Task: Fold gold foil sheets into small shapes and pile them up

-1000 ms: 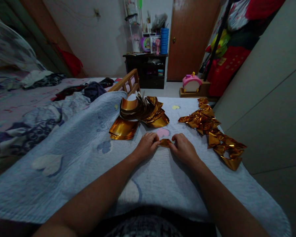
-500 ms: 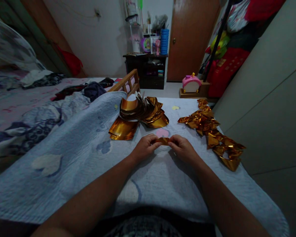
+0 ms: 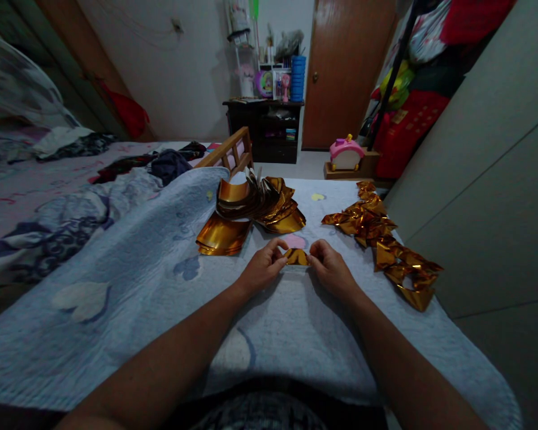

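Between my two hands is a small folded piece of gold foil paper (image 3: 297, 257), shiny and creased. My left hand (image 3: 265, 263) pinches its left end with thumb and fingers. The right end is pinched by my right hand (image 3: 330, 264). Beyond my hands lies a fanned stack of gold foil sheets (image 3: 224, 234), curling upward at the back. To the right sits a pile of folded gold foil pieces (image 3: 363, 220), spreading toward the near right edge.
A pale blue quilt (image 3: 291, 328) with heart shapes covers the surface under my hands. At left is a bed with rumpled clothes (image 3: 130, 179) behind a wooden rail (image 3: 226, 149). A pale cabinet (image 3: 488, 179) stands close on the right. A pink toy (image 3: 346, 154) rests on a box beyond.
The gold foil paper has tilted and shows a broader face than before. My fingers have shifted slightly at its ends, with both hands staying in nearly the same place.
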`<state>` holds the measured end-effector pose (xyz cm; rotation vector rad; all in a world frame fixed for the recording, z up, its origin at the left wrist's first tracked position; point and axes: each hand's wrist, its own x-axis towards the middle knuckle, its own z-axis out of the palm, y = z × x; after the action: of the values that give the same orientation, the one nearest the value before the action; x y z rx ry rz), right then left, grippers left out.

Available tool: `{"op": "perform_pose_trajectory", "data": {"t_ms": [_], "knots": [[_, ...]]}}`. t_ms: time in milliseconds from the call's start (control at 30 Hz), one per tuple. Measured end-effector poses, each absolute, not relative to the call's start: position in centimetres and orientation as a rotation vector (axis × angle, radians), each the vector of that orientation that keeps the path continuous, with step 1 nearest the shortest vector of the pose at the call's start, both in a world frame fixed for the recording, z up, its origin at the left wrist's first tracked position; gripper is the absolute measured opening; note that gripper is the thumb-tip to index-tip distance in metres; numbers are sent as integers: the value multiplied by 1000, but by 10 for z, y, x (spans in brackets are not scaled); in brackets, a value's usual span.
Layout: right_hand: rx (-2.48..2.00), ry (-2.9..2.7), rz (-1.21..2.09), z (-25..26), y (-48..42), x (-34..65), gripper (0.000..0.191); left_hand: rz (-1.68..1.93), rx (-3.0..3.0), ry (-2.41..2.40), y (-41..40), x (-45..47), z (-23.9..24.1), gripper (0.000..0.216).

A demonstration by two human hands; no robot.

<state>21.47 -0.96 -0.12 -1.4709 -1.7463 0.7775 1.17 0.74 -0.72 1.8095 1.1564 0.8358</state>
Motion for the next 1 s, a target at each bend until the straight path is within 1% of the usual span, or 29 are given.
{"op": "perform_pose_trajectory", "data": {"t_ms": [67, 100, 200, 300, 533, 733, 800, 933, 1000], "knots": [[-1553, -1815, 666, -3, -8, 213, 2, 776, 1964, 1190, 6, 14, -7, 11], [-1597, -1854, 609, -5, -8, 212, 3, 743, 2050, 1210, 6, 15, -8, 9], [-1706, -2001, 441, -10, -4, 210, 7, 656, 2270, 1321, 6, 18, -11, 13], [-1760, -2113, 318, -14, -3, 208, 11, 604, 2370, 1462, 6, 17, -14, 13], [-1727, -2237, 288, -10, -6, 197, 21, 535, 2423, 1354, 8, 10, -14, 14], [-1826, -2228, 191, -3, -8, 186, 15, 483, 2383, 1457, 8, 11, -13, 15], [-1874, -2208, 161, -1, -9, 182, 19, 448, 2359, 1503, 8, 11, -13, 17], [-1926, -2186, 113, 1, -11, 175, 37, 403, 2354, 1560, 8, 10, -14, 17], [-1941, -2176, 98, 1, -11, 173, 41, 383, 2367, 1570, 8, 9, -14, 16]]}}
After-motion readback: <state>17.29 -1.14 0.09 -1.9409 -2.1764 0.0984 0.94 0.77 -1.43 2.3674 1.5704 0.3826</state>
